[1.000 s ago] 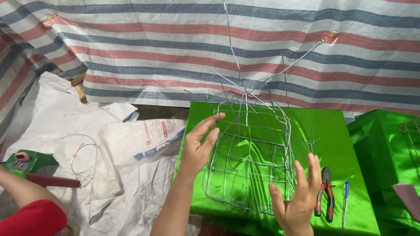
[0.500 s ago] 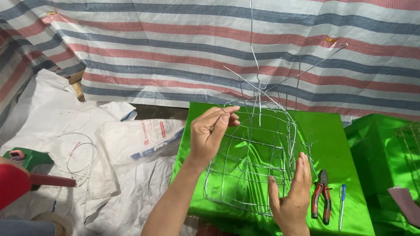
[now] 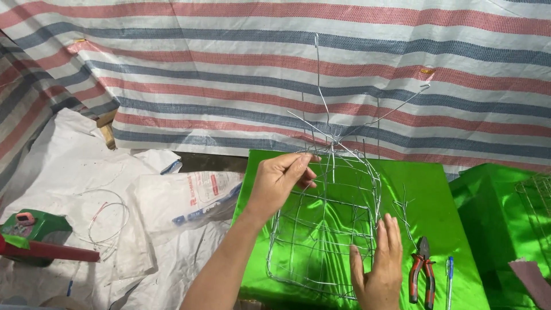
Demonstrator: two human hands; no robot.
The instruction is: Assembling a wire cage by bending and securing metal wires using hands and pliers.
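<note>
**Wire cage on green sheet, top still loose**

Landmark: green sheet. Left of it: white sacks with a loose wire coil. On the sheet: wire cage, grid sides formed. Left hand pinches a top wire, fingers together. Right hand lies flat and open on the cage's lower side. Stray ends stick up, probably untied; hard to tell. Right of cage: pliers, pen.

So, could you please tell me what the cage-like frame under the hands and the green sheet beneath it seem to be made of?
The frame looks like thin bare metal wire: silvery-grey, bent into a grid, loose ends sticking up. The green sheet seems to be glossy foil or metallic paper, given its bright mirror-like glare and soft creases; which one is unclear.
</note>
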